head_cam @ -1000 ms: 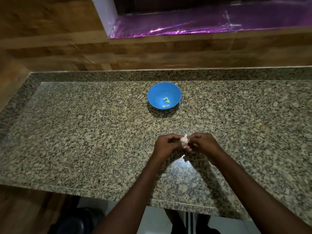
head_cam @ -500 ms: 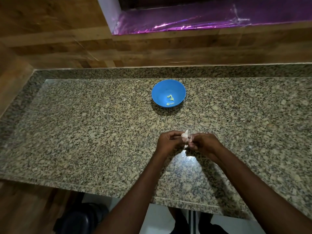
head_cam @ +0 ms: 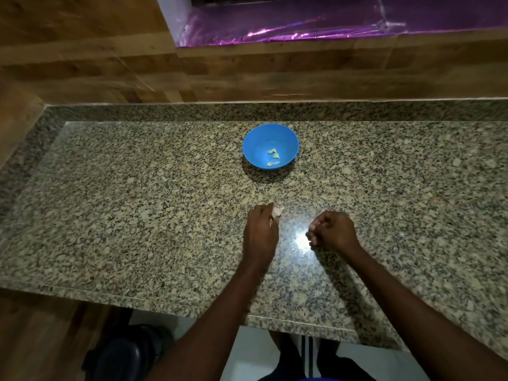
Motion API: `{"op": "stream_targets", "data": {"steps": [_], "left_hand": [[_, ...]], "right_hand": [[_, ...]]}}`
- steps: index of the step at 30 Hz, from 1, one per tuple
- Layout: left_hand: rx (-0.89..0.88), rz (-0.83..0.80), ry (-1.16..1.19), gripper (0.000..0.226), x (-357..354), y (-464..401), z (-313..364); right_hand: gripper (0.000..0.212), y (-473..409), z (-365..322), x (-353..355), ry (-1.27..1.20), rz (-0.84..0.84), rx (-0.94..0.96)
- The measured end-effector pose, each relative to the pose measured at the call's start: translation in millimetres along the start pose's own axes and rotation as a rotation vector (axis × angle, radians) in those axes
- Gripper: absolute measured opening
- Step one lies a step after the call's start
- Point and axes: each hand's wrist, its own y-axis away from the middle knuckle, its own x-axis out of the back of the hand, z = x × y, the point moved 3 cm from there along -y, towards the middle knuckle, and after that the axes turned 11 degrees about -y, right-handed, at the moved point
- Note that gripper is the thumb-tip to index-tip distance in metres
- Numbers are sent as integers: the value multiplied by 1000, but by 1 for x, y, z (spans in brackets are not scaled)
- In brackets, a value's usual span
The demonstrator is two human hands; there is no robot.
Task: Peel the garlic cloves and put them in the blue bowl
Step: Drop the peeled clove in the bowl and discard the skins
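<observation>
Your left hand [head_cam: 260, 234] grips the garlic [head_cam: 276, 212] over the table [head_cam: 137, 215]; your right hand [head_cam: 334, 231], apart, pinches something small; the blue bowl [head_cam: 270, 146] sits beyond.

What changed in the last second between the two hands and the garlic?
The hands have pulled apart. The left hand keeps hold of the garlic; the right hand has let go of it and moved right, fingers curled, possibly pinching a bit of skin. The blue bowl with its peeled cloves stayed put on the granite counter.
</observation>
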Motion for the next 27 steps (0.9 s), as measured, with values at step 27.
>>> {"op": "stream_targets", "data": {"steps": [27], "left_hand": [[-208, -168, -262, 59, -23, 34, 11]], "right_hand": [[33, -2, 1, -11, 280, -31, 25]]}}
